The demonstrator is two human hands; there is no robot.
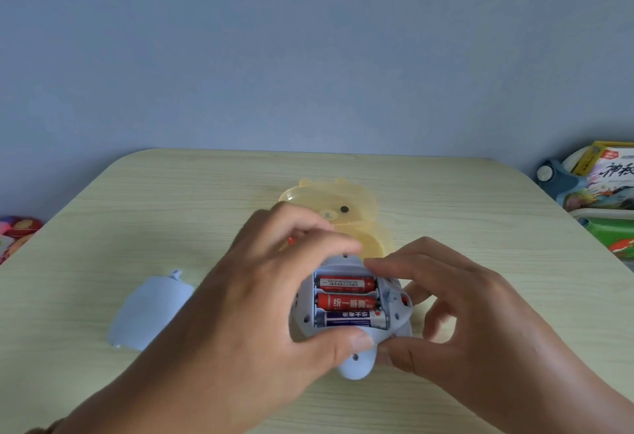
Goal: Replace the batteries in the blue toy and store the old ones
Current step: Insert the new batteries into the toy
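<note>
One blue toy [356,365] sat mid-surface [171,210] in both hands, compartment open. Three batteries inside: two red batteries [344,283], one blue-white battery [350,318]. Labels Chinese, upside down, unreadable. Left hand [260,296] grip curled round the toy's left side; right hand [456,303] grip pinched its right side. One blue cover [147,310] left of the toy, one open yellow bear box [343,207] behind it.

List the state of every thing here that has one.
blue toy: compartment open, gripped on both sides.
batteries: three seated in the compartment, two red, one blue-and-white.
cover: off, lying on the table left of the toy.
yellow box: lid up, open.
left hand: grips the toy.
right hand: grips the toy.
</note>
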